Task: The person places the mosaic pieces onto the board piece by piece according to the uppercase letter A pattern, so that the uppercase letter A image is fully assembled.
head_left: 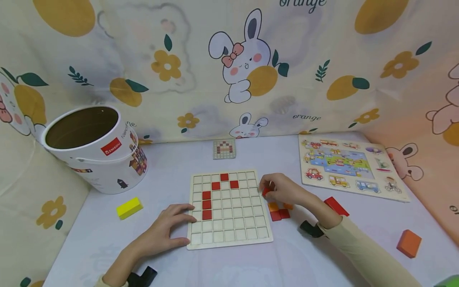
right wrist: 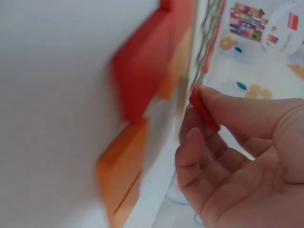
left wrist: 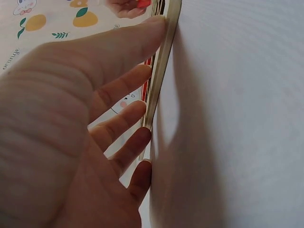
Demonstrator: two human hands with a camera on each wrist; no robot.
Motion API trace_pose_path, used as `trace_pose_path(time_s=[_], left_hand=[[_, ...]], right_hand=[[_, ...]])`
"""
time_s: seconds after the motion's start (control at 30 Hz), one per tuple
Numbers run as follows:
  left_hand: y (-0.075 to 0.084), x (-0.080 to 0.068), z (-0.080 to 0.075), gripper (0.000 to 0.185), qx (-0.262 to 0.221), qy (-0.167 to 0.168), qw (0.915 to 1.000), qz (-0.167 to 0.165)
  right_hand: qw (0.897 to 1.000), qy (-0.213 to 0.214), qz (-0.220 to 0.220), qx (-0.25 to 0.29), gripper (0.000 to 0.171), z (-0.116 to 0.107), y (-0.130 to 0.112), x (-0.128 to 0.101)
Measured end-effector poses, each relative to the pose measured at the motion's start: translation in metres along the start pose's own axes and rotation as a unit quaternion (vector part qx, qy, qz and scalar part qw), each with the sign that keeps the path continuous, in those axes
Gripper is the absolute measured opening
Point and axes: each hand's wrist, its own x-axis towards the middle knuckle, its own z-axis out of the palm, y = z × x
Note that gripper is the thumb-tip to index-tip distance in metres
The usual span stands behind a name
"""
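A cream grid board [head_left: 247, 224] lies on the table, with several red square tiles [head_left: 206, 204] set in cells toward its upper left. My left hand [head_left: 161, 229] rests at the board's left edge, fingers spread and fingertips right at the rim. Just off the right edge, my right hand [head_left: 287, 190] pinches a red tile [right wrist: 205, 114] between thumb and fingers. Beneath that hand is a small pile of red tiles [head_left: 275, 216] and orange tiles [head_left: 273, 206], partly hidden by it.
Behind the board lies a small pattern card [head_left: 224, 149]. A white bucket [head_left: 104, 159] stands at the left, near a yellow block [head_left: 129, 208]. To the right are a picture puzzle board [head_left: 344, 191], a red block [head_left: 336, 206] and an orange block [head_left: 409, 243]. A printed cloth [head_left: 201, 99] hangs behind.
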Motion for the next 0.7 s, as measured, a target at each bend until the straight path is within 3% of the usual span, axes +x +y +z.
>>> trace_pose_path(time_s=[0.13, 0.4, 0.7], left_hand=[[0.000, 0.000, 0.000, 0.045, -0.004, -0.001, 1.0000, -0.001], [-0.001, 0.000, 0.000, 0.046, -0.003, 0.000, 1.0000, 0.002], [0.000, 0.000, 0.000, 0.047, -0.002, 0.003, 1.0000, 0.002]], right_hand=[[1.000, 0.002, -0.015, 0.019, 0.016, 0.005, -0.009, 0.013], [0.999, -0.036, -0.028, 0.014, 0.013, 0.017, -0.019, 0.037], [0.999, -0.029, -0.024, -0.003, 0.019, 0.021, -0.024, 0.039]])
